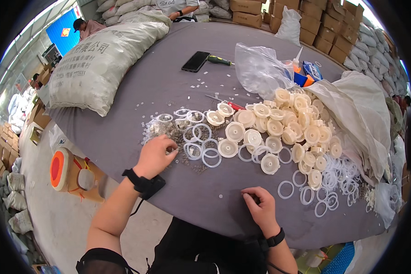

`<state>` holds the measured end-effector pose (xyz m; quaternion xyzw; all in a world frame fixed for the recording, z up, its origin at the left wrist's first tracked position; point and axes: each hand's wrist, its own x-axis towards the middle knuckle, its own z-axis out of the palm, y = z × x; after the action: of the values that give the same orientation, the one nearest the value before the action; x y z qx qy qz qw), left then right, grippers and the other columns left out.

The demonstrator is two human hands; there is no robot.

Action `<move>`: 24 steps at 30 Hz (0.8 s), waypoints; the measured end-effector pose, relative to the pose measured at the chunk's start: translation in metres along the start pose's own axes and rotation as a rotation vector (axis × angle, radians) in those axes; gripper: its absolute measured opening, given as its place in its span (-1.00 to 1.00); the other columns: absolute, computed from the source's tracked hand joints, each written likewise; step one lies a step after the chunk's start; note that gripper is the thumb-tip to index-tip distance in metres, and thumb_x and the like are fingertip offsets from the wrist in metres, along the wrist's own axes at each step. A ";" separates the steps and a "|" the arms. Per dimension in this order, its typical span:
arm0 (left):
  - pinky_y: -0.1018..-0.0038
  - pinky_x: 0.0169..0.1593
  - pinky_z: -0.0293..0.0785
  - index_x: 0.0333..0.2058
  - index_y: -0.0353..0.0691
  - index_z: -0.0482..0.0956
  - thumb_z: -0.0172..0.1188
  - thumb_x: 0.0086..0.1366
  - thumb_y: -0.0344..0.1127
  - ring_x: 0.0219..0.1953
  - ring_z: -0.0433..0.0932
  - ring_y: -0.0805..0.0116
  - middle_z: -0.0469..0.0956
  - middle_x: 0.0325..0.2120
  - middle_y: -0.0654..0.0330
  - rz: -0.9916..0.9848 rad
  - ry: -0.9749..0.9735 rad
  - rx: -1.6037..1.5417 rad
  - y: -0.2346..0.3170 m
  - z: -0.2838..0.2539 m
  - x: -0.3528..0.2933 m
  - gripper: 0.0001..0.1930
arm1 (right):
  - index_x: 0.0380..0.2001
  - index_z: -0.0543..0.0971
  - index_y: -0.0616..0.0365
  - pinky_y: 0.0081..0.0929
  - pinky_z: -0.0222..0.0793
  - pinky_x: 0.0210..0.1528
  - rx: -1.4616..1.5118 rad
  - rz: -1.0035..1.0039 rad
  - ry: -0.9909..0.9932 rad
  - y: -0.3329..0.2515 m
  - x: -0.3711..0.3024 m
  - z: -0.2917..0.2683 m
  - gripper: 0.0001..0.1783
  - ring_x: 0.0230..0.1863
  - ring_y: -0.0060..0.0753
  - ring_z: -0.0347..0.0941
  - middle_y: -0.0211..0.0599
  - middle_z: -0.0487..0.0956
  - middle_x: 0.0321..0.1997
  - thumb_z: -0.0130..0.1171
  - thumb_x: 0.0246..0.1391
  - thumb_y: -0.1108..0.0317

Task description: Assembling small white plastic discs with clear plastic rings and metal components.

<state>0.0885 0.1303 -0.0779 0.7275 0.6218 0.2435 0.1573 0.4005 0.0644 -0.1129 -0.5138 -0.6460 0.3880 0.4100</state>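
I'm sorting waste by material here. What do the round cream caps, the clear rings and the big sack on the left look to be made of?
Round cream caps: likely moulded plastic, smooth and slightly glossy with uniform ridges. Clear rings: translucent, thin and whitish, probably soft plastic or silicone; the picture cannot settle which. Big sack: apparently woven plastic fabric, matte and creased. The left hand touches small grey pieces, material unclear.

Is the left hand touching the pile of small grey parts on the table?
Touching. The head view shows the left hand with fingertips resting in the pile of small grey parts.
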 end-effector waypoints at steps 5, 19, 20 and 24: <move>0.36 -0.30 0.39 -0.46 -0.21 0.52 0.21 0.00 -0.34 -0.35 0.47 0.22 0.44 -0.47 0.19 -0.019 0.025 0.262 -0.001 0.010 0.003 -0.88 | -0.40 0.58 0.20 -0.64 0.27 -0.47 0.049 0.024 0.007 0.001 -0.001 0.001 -0.90 -0.54 -0.56 0.36 -0.36 0.48 -0.54 0.17 -0.07 0.50; 0.37 -0.32 0.41 -0.38 -0.21 0.47 0.18 -0.01 -0.37 -0.43 0.47 0.18 0.46 -0.47 0.16 -0.048 0.036 0.189 0.001 0.018 -0.006 -0.83 | -0.38 0.58 0.21 -0.66 0.29 -0.42 0.118 0.050 0.004 0.002 -0.007 0.001 -0.89 -0.50 -0.56 0.39 -0.35 0.51 -0.48 0.16 -0.06 0.50; 0.37 -0.33 0.40 -0.38 -0.21 0.46 0.17 -0.01 -0.38 -0.44 0.47 0.20 0.45 -0.48 0.16 -0.034 0.039 0.181 0.003 0.018 -0.010 -0.83 | -0.37 0.57 0.25 -0.68 0.31 -0.36 0.110 0.056 -0.020 0.002 -0.007 0.001 -0.89 -0.45 -0.61 0.42 -0.36 0.54 -0.45 0.13 -0.02 0.52; 0.37 -0.34 0.36 -0.37 -0.21 0.42 0.15 -0.02 -0.43 -0.44 0.44 0.23 0.44 -0.48 0.16 -0.098 0.075 0.012 0.014 0.013 -0.016 -0.81 | -0.35 0.57 0.25 -0.67 0.32 -0.38 0.214 0.095 0.001 0.002 -0.007 0.003 -0.88 -0.46 -0.62 0.43 -0.37 0.55 -0.42 0.13 -0.01 0.52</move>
<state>0.1053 0.1132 -0.0843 0.6874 0.6637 0.2590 0.1412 0.3998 0.0574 -0.1170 -0.4971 -0.5758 0.4736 0.4440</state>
